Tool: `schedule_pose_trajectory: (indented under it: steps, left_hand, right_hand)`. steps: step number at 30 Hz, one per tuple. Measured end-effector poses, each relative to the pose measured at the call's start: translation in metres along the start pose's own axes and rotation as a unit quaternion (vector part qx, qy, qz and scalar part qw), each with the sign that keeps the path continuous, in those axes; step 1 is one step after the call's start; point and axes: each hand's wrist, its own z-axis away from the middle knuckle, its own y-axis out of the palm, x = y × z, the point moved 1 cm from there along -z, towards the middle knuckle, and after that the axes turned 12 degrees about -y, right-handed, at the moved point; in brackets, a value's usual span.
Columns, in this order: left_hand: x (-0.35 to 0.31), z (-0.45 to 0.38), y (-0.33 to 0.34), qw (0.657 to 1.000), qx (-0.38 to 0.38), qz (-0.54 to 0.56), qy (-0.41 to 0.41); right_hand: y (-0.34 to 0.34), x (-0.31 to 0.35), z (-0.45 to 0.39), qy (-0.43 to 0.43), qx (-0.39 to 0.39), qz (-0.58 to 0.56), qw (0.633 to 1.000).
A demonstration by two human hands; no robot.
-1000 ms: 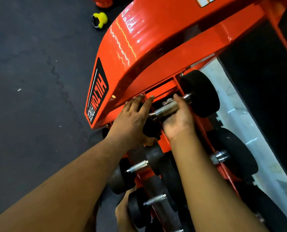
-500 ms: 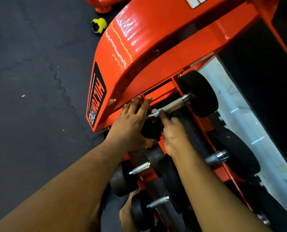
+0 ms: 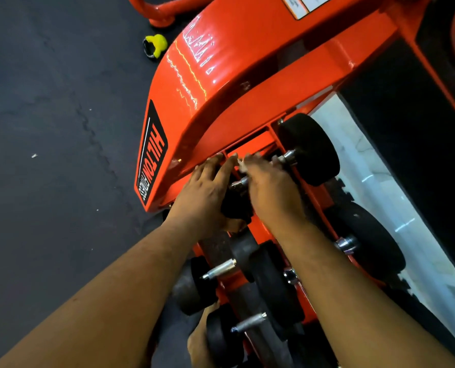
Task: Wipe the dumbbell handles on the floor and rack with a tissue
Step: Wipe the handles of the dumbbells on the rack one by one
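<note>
- Top dumbbell (image 3: 295,166) lies across the upper tier of the orange rack (image 3: 247,83). Its far head (image 3: 310,148) sits toward the right, the near head (image 3: 235,205) sits low between your wrists.
- Handle (image 3: 241,181) is mostly hidden under your right hand (image 3: 270,192). Only a short chrome stub shows at the near end and a collar at the far head.
- Long axis of the handle runs from lower left to upper right, rising away from you toward the far head.
- Right hand lies over the handle with fingers curled down on it. A scrap of white tissue (image 3: 241,164) pokes out at the fingertips, so it reads as pinched between fingers and bar; motion blur keeps the exact grip unclear.
- Left hand (image 3: 207,192) is spread, fingers straight, resting against the near head and the rack edge. Judged to be steadying the dumbbell, not wiping.
- Right hand is the nearer one to the bar, in fact on it. The next stroke likely needs travel along that diagonal axis, toward the far head or back to the near stub.
- Lower tier: more dumbbells, with bare handles (image 3: 219,269) and (image 3: 250,321) showing, lying roughly parallel to the top one. They sit below and closer to you, between your forearms.
- Judged progress: top handle in hand, the lower ones look yet to do.
- Yellow object (image 3: 156,46) on the dark floor (image 3: 48,155), well apart from the work.
- Risk: left fingers lie close to the gap beside the near head; a rolling dumbbell could nip them.
</note>
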Motion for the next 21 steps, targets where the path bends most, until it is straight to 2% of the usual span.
schedule_pose_trajectory:
  steps: [2,3,8,9,12,16,20,21]
  left_hand:
    - [-0.001,0.001,-0.001,1.0,0.0,0.004,0.003]
    - [-0.001,0.001,-0.001,1.0,0.003,0.005,0.003]
    - [0.0,0.001,0.0,1.0,0.007,0.008,0.007]
    - [0.001,0.001,0.0,1.0,0.004,0.005,0.007]
    - [0.003,0.002,0.003,1.0,-0.002,0.001,0.013]
    - [0.005,0.003,0.005,1.0,-0.01,0.001,0.022]
    - [0.013,0.008,0.015,0.999,-0.036,0.006,0.038]
    - [0.017,0.012,0.017,0.998,-0.04,0.007,0.046]
  right_hand:
    - [0.019,0.003,0.011,-0.063,0.132,0.098,0.984]
    - [0.022,0.004,0.019,-0.078,0.139,0.115,0.98]
    - [0.008,-0.006,0.063,-0.143,0.068,0.115,0.981]
    - [0.003,-0.011,0.063,-0.134,0.037,0.114,0.984]
    - [-0.015,-0.03,0.048,-0.03,-0.073,0.107,0.991]
    - [0.001,-0.023,0.027,0.049,-0.013,0.1,0.994]
    - [0.016,0.014,0.035,0.02,0.076,0.082,0.994]
    - [0.016,0.022,0.04,0.026,0.066,0.075,0.995]
